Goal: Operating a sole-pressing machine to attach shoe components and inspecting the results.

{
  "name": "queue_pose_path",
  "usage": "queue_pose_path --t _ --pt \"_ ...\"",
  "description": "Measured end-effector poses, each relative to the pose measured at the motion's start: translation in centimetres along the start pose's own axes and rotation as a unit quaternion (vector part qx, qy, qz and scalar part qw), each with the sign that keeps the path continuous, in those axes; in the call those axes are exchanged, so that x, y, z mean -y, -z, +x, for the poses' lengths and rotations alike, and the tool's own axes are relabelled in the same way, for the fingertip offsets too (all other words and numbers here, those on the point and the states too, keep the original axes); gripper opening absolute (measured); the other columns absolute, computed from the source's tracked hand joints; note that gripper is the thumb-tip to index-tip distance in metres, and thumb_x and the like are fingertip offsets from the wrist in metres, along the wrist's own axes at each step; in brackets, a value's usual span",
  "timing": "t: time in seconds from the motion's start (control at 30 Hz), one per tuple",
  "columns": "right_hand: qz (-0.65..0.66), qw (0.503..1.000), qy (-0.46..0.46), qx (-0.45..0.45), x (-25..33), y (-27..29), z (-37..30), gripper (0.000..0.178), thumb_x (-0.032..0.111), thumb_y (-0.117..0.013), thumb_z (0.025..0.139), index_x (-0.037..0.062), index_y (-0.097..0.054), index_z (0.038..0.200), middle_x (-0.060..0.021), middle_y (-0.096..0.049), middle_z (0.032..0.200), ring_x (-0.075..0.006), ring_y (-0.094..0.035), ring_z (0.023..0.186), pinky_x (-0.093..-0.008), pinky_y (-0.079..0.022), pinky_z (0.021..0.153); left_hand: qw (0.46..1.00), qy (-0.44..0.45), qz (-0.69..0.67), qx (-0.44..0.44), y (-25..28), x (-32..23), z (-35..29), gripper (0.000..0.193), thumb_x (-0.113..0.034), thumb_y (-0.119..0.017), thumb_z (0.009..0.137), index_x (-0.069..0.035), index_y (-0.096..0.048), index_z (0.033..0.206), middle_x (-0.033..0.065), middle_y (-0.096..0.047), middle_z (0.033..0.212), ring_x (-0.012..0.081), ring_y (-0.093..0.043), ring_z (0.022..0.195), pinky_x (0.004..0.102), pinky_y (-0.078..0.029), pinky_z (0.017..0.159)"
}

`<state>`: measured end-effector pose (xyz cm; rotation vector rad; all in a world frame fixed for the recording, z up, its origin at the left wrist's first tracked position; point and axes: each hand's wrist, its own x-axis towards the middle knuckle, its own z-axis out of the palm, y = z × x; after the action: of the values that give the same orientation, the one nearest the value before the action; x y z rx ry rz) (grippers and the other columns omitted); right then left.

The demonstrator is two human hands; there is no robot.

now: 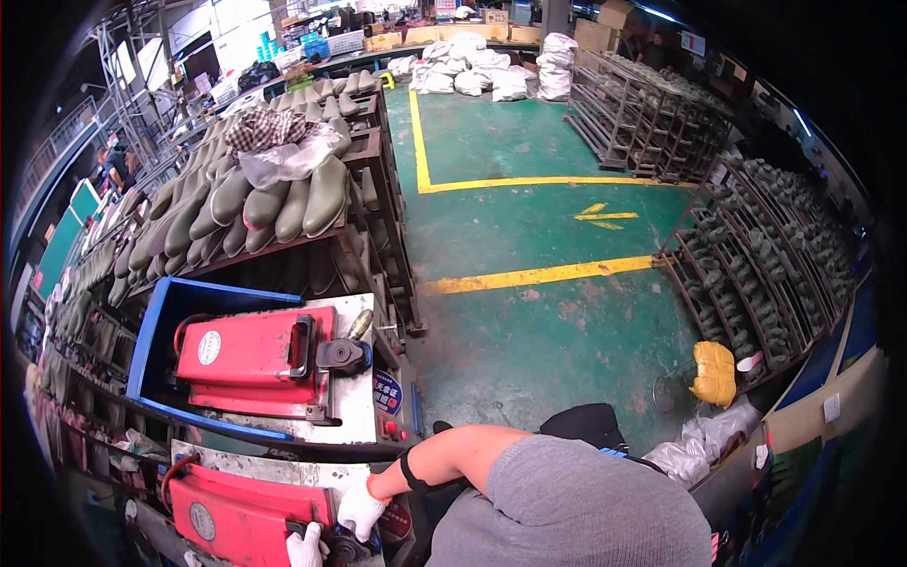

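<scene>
Two similar machines with red covers stand at the lower left. On the nearer one, my left hand (307,547), in a white knitted glove, curls around the black handle at the end of the red cover (250,510). My right hand (361,511), also in a white glove, has its fingers bent down beside a dark round part (351,546) of the same machine. What lies under those fingers is hidden. My bare right forearm (444,452) wears a black band and comes out of a grey sleeve. Part of the nearer machine is cut off by the lower edge.
The second red-covered machine (255,357) sits inside a blue frame (151,345). Behind it, a rack carries olive-green boots (326,194), with a plastic bag (283,165) on top. More racks (765,246) line the right. A yellow sack (713,373) lies on the green floor (520,350).
</scene>
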<state>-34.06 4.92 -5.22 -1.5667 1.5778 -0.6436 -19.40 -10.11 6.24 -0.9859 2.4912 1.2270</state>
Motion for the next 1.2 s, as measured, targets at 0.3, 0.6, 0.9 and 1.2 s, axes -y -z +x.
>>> queue_pose_path --t 0.3,0.6,0.9,1.2 --pt "0.011 1.0 -0.012 -0.007 0.3 0.1 -0.4 0.052 0.051 -0.081 0.08 0.0069 -0.076 0.108 -0.016 -0.077 0.103 -0.0339 -0.072 0.099 -0.0441 -0.056 0.087 0.999 0.003 -0.037 0.006 0.0 -0.7 -0.4 0.046 -0.049 -0.069 0.096 -0.008 -0.061 0.076 0.0032 -0.053 0.054 0.0161 -0.045 0.046 0.037 -0.032 0.045" --pt "0.037 0.999 -0.024 -0.007 0.7 0.3 -0.6 0.054 0.05 -0.082 0.078 0.005 -0.076 0.106 -0.0178 -0.076 0.104 -0.0338 -0.072 0.099 -0.0451 -0.055 0.086 1.0 0.014 0.007 0.01 0.1 1.4 0.9 0.048 -0.05 -0.07 0.095 -0.008 -0.063 0.073 0.0034 -0.054 0.055 0.0167 -0.047 0.046 0.0367 -0.034 0.046" --pt "0.058 0.998 -0.038 0.0 0.6 -0.6 -0.1 0.057 0.052 -0.081 0.08 0.0026 -0.075 0.107 -0.0184 -0.076 0.103 -0.034 -0.071 0.098 -0.0449 -0.054 0.085 0.993 0.031 -0.111 0.004 -0.7 4.6 2.6 0.032 -0.033 -0.068 0.098 -0.003 -0.078 0.093 0.0042 -0.058 0.052 0.0145 -0.05 0.041 0.0294 -0.04 0.043" --pt "0.108 0.985 -0.129 -0.03 2.9 -5.8 -3.2 0.069 0.062 -0.053 0.1 -0.0023 -0.069 0.119 -0.023 -0.074 0.114 -0.039 -0.07 0.106 -0.0451 -0.054 0.094 0.991 0.042 -0.123 -0.002 -1.1 3.9 3.0 0.041 -0.031 -0.074 0.094 -0.007 -0.063 0.064 0.0052 -0.058 0.05 0.0145 -0.051 0.039 0.0298 -0.039 0.042"
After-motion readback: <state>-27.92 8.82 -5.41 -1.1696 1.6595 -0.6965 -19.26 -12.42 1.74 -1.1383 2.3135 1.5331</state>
